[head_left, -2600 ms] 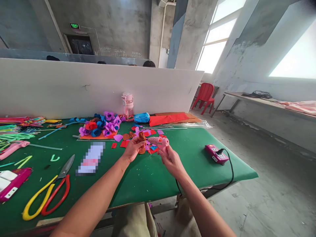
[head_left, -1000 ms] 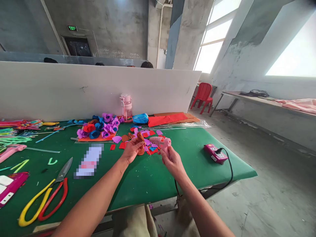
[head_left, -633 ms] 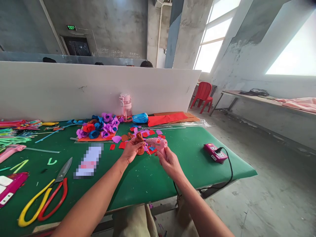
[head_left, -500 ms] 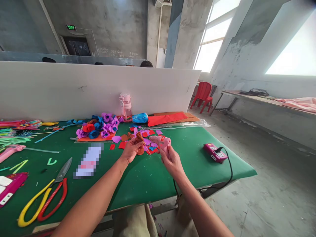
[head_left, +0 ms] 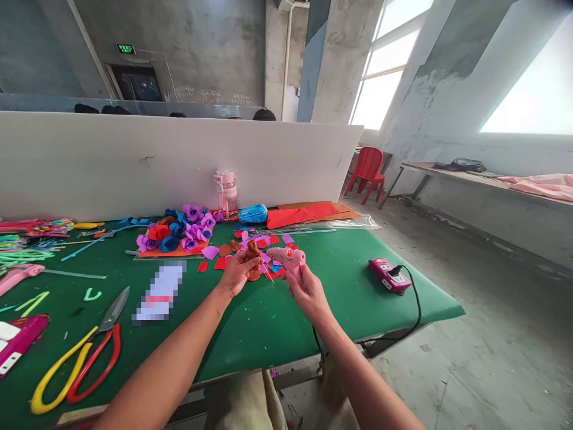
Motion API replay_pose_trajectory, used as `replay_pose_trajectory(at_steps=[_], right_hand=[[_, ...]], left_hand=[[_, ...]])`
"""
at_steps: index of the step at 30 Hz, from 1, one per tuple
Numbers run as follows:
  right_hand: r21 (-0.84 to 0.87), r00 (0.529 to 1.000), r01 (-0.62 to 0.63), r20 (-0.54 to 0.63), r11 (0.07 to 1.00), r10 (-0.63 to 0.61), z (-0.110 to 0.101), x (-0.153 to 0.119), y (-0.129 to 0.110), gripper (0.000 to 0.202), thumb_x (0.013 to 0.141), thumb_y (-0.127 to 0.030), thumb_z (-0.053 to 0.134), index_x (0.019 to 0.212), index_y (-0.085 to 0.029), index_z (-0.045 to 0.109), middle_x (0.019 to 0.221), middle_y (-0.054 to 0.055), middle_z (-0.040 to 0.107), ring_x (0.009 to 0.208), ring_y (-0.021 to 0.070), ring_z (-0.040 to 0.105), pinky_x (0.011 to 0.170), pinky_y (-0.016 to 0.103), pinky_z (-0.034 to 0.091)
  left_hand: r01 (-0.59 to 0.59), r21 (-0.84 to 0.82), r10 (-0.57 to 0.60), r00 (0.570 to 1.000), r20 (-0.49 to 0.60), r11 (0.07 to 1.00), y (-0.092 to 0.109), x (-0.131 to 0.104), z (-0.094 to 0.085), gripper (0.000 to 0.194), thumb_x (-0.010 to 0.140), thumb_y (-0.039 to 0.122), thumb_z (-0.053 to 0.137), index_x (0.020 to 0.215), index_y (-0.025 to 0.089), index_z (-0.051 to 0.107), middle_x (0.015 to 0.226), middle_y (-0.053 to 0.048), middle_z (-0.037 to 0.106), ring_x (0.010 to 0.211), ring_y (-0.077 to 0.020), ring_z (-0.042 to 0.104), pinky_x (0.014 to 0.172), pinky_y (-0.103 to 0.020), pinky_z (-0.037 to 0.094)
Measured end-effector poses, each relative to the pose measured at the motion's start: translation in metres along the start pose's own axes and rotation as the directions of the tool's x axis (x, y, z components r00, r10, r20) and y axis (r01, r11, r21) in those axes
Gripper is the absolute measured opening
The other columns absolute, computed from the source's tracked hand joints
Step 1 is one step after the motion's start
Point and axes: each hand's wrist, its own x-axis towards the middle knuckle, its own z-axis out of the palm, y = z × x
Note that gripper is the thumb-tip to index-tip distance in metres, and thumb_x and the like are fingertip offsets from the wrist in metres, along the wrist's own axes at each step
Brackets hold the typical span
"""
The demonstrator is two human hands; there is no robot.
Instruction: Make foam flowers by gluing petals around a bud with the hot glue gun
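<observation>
My left hand (head_left: 236, 273) grips a brown felt flower (head_left: 254, 251) above the middle of the green table (head_left: 250, 322). My right hand (head_left: 305, 289) is closed around a pink glue gun (head_left: 289, 257), whose nozzle points left toward the brown flower. Loose red, purple and brown felt petals (head_left: 264, 242) lie on the table just behind both hands. A pile of finished purple, blue and red felt flowers (head_left: 179, 230) sits farther back to the left.
Yellow and red scissors (head_left: 76, 367) lie at the front left. A pink power strip (head_left: 388, 276) with a black cable sits near the right edge. A pink bottle (head_left: 227, 190) stands against the white partition (head_left: 134, 161). Coloured sticks (head_left: 22, 239) lie far left.
The glue gun's nozzle has shifted slightly back and forth beside the brown flower. My left hand has kept its hold almost still.
</observation>
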Motion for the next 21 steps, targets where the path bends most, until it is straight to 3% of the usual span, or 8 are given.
replay_pose_trajectory(at_steps=[6,15,21], right_hand=[[0.034,1.0,0.006,-0.015,0.999,-0.005,-0.001,-0.0011,0.0024,0.028,0.085,-0.044,0.046,0.089,-0.018,0.054,0.068,0.0,0.058,0.054,0.0119,0.047,0.049,0.022,0.038],[0.044,0.999,0.006,0.038,0.999,-0.008,-0.0005,-0.0038,0.0015,0.029,0.087,-0.044,0.043,0.094,-0.018,0.053,0.074,0.002,0.06,0.055,0.0115,0.047,0.049,0.022,0.039],[0.052,1.0,-0.01,0.006,0.999,0.01,0.0002,-0.0028,0.0013,0.028,0.087,-0.043,0.044,0.094,-0.017,0.053,0.073,0.001,0.059,0.055,0.0113,0.047,0.05,0.022,0.039]], left_hand=[[0.0,-0.019,-0.001,1.0,-0.02,1.0,0.001,0.0002,0.0001,0.029,0.057,0.022,0.084,0.08,0.013,0.069,0.071,-0.001,0.067,0.06,-0.0086,0.057,0.061,-0.023,0.044],[0.002,-0.016,-0.002,1.0,-0.024,1.0,0.0012,0.0007,0.0004,0.03,0.057,0.023,0.084,0.08,0.014,0.068,0.068,-0.001,0.067,0.059,-0.0081,0.057,0.061,-0.022,0.044],[0.005,-0.025,-0.006,0.999,-0.038,1.0,0.002,0.0004,0.0008,0.03,0.055,0.022,0.085,0.079,0.014,0.069,0.068,0.0,0.066,0.058,-0.008,0.056,0.06,-0.022,0.045]])
